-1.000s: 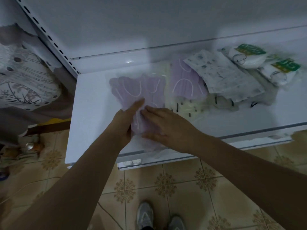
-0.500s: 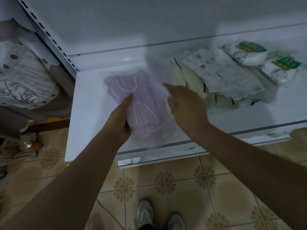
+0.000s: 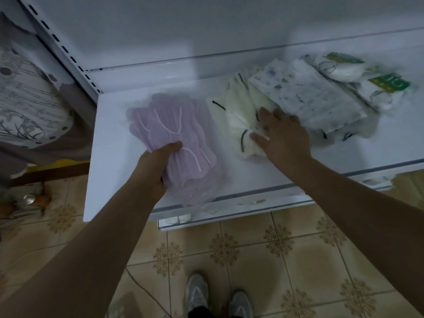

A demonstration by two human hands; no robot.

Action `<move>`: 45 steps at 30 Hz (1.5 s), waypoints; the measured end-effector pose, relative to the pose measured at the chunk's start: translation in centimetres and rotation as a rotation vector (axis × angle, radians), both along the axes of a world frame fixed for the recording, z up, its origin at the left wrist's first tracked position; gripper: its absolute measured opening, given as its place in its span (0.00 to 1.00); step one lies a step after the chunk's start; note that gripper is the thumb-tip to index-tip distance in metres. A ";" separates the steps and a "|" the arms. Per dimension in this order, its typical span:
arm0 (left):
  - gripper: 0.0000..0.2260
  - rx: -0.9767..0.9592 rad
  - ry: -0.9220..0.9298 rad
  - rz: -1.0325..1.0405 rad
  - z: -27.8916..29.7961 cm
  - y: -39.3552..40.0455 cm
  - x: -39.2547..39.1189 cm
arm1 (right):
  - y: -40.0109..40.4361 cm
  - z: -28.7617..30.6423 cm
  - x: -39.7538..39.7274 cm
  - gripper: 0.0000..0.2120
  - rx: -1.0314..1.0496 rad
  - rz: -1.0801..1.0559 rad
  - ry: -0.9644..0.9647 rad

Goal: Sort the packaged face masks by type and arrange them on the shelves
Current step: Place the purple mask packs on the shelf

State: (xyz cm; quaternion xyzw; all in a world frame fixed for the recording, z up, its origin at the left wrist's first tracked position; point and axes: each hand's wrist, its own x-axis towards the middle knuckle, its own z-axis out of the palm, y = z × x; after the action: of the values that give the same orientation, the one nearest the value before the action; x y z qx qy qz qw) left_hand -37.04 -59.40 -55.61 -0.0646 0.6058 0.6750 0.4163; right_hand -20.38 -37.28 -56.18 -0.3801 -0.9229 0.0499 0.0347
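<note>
Lilac packaged masks [image 3: 174, 138] lie fanned in a stack on the left part of the white shelf [image 3: 110, 143], and the left hand [image 3: 153, 171] has its grip clenched on their near edge, thumb on top. Just beside them, the right hand [image 3: 284, 136] rests with its grip released, fingers spread flat on the cream masks with black loops [image 3: 236, 115]. Further right lie printed white packs [image 3: 307, 97] and green-labelled packs [image 3: 344, 70]. Below are patterned floor tiles [image 3: 229, 249] and grey shoes [image 3: 197, 292]

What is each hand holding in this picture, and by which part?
The left hand grips the purple mask packs at their near left edge. The right hand holds nothing, fingers spread over the cream mask packs.
</note>
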 end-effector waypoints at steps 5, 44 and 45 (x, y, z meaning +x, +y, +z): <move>0.25 0.035 0.022 0.005 0.4 -0.1 0.5 | 0.9 3.0 -1.0 0.13 -0.108 -0.158 0.486; 0.16 0.353 0.788 -0.634 45.4 -6.0 23.7 | -19.3 50.1 21.4 0.21 -1.090 -0.094 1.388; 0.18 0.366 0.836 -0.631 46.3 -4.9 23.8 | -18.5 50.9 21.4 0.22 -1.102 -0.053 1.439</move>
State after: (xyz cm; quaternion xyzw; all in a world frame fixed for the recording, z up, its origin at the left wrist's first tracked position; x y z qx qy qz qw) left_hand -13.26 -64.34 -9.32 0.4666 0.5821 0.5802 0.3269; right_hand 1.07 -55.82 -5.28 -0.2412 -0.5148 0.7090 0.4174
